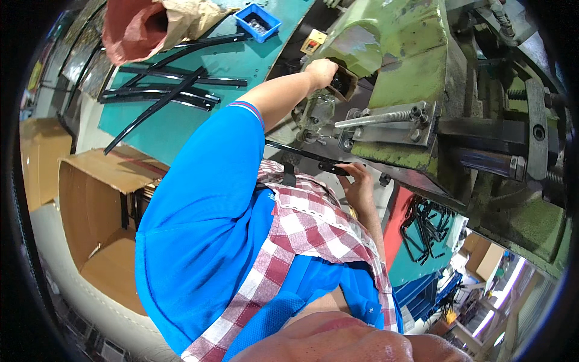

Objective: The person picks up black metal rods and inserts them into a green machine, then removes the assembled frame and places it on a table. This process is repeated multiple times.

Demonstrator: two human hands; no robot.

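Observation:
My left hand (322,73) reaches to a small open cardboard box (345,83) beside the green machine (407,72). The box holds dark contents too small to make out. The fingers of that hand bend down at the box's edge and are mostly hidden. Closer to my body, my right hand (358,180) grips the end of a long, thin black bar (298,150). The bar runs leftward in front of my checked apron (307,205), below the machine's edge. A small dark piece at its end lies by my fingers.
On the green table (229,105) lie several glossy black bars (163,99), a blue tray (258,23) of small parts and a reddish sack (136,30). An open carton (102,229) stands at left. Bent black rods (427,226) lie at right. A metal lever (380,117) sticks out from the machine.

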